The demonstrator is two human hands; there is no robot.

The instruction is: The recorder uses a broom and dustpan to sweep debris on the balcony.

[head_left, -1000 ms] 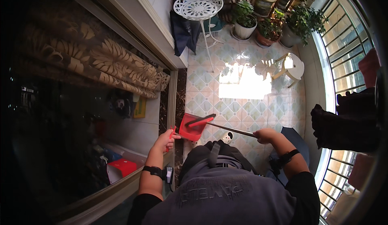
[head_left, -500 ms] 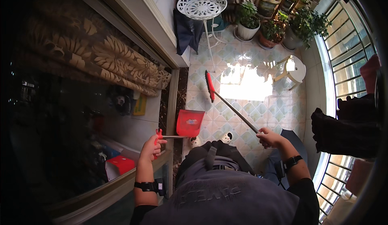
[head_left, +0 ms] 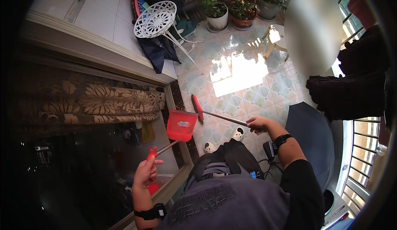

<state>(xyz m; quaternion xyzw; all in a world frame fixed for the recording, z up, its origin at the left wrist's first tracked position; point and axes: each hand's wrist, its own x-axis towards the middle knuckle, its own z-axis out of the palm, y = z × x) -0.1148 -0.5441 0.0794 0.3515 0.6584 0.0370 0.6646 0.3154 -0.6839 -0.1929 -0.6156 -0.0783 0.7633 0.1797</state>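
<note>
Left hand (head_left: 145,172) closed round handle of pan (head_left: 178,131), one finger sticking out; right hand (head_left: 258,124) closed round pole end of broom (head_left: 198,107). Pan ahead and right of left hand; broom head ahead and left of right hand, just beside pan. Work seems underway: both tools gripped, neither put away. Any dirt in pan or on floor (head_left: 231,107) too small to tell; amount done or left unclear.

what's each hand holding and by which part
The left hand holds the red dustpan by its handle; the right hand holds the broom by the upper end of its pole.
</note>
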